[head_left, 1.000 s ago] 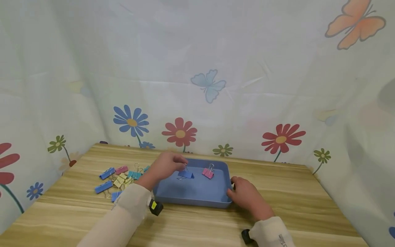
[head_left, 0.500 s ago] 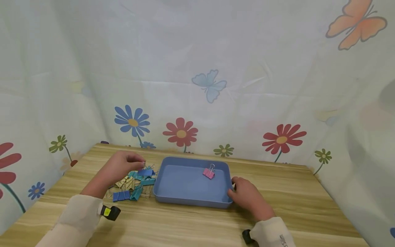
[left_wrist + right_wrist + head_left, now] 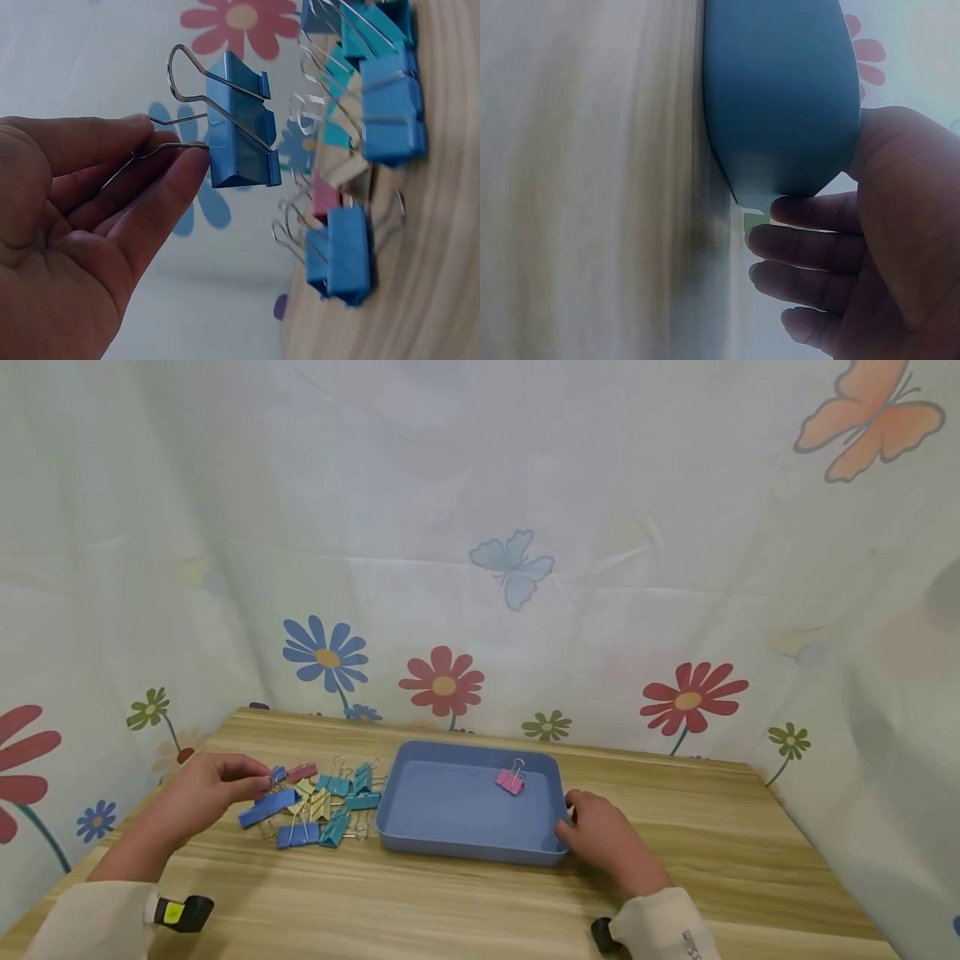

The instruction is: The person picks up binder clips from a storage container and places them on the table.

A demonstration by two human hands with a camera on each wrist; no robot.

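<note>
My left hand (image 3: 206, 793) pinches a blue binder clip (image 3: 240, 142) by one wire handle between thumb and fingers. The clip hangs at the left side of a pile of binder clips, raised off the table in the left wrist view. Blue, teal, yellow and pink clips make up the pile, among them a teal clip (image 3: 363, 801) and another blue clip (image 3: 298, 835). My right hand (image 3: 607, 839) holds the right edge of a blue tray (image 3: 472, 845), thumb at the rim and index finger against the outer wall. One pink binder clip (image 3: 510, 782) lies inside the tray.
The wooden table (image 3: 420, 910) carries the pile just left of the tray. Behind it and at both sides hangs a pale curtain (image 3: 600, 635) printed with flowers and butterflies. Black camera mounts (image 3: 187, 913) sit at both wrists.
My left hand has carried the blue binder clip leftward, from over the tray, across the pile, to the pile's left side. The right hand and tray keep their places.
</note>
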